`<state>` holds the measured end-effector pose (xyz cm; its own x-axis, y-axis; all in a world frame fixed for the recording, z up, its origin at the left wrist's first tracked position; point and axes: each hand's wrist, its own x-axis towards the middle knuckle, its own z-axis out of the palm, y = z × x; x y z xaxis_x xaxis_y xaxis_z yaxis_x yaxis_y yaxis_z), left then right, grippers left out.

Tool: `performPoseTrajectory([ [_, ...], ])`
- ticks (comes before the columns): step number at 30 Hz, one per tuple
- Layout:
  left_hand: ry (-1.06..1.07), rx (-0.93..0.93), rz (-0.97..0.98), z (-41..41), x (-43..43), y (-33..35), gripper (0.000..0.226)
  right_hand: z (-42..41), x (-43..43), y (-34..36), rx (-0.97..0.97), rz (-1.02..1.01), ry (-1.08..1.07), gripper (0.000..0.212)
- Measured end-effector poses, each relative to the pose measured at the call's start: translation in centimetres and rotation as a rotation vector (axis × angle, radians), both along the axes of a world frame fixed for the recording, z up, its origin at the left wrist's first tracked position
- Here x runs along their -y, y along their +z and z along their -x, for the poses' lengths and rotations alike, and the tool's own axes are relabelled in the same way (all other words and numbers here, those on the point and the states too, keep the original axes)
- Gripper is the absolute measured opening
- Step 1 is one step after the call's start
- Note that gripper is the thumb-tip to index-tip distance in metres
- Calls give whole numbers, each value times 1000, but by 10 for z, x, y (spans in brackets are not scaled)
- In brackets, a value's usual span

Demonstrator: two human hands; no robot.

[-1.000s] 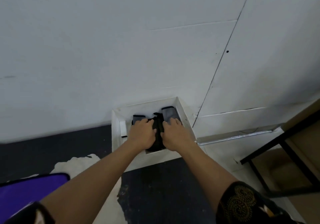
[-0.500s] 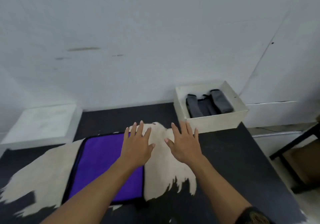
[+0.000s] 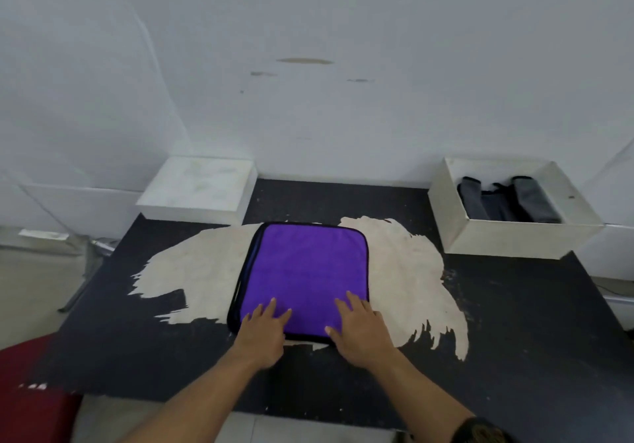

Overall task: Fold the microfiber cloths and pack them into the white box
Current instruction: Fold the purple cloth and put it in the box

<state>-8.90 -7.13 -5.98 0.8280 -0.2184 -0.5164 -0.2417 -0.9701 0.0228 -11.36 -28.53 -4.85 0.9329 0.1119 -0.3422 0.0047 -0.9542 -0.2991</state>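
A purple microfiber cloth (image 3: 305, 267) with a dark border lies flat in the middle of the black table. My left hand (image 3: 262, 331) rests on its near left edge with fingers straight. My right hand (image 3: 360, 331) lies on the near right corner, fingers spread flat. At the back right stands the open white box (image 3: 507, 240) with folded grey and black cloths (image 3: 507, 202) upright inside it. Neither hand holds anything.
The black table (image 3: 514, 322) has a large worn pale patch around the purple cloth. A white box lid (image 3: 202, 185) lies upside down at the back left, against the white wall. A red object (image 3: 31, 391) sits at the lower left, beside the table.
My hands left the white box, moved left across the table and came down on the purple cloth's near edge. The view swung left, so the box now sits at the right.
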Motion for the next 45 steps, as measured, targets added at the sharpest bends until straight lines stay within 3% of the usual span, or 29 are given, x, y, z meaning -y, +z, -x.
performPoseTrajectory([
  [4,-36,-17,4,16,-21,-12,67,18,-10,-18,-128,112,122,65],
  [10,-46,40,10,10,-17,-9,58,13,-10,-19,-50,177,129,51],
  [18,-111,135,-55,-7,-12,-4,38,7,-22,-22,36,267,111,48],
  [23,-203,136,-184,-2,-7,-7,44,12,-19,-29,51,288,180,56],
  [31,-237,157,-237,3,-2,-9,42,11,-17,-22,75,283,201,32],
  [36,-209,168,-214,-1,-1,-11,31,9,-14,-17,71,258,189,28],
  [40,-155,172,-124,-3,-10,-19,46,9,-14,-16,56,229,146,29],
  [45,-122,244,25,-3,-25,-31,33,6,-10,-17,32,148,64,36],
])
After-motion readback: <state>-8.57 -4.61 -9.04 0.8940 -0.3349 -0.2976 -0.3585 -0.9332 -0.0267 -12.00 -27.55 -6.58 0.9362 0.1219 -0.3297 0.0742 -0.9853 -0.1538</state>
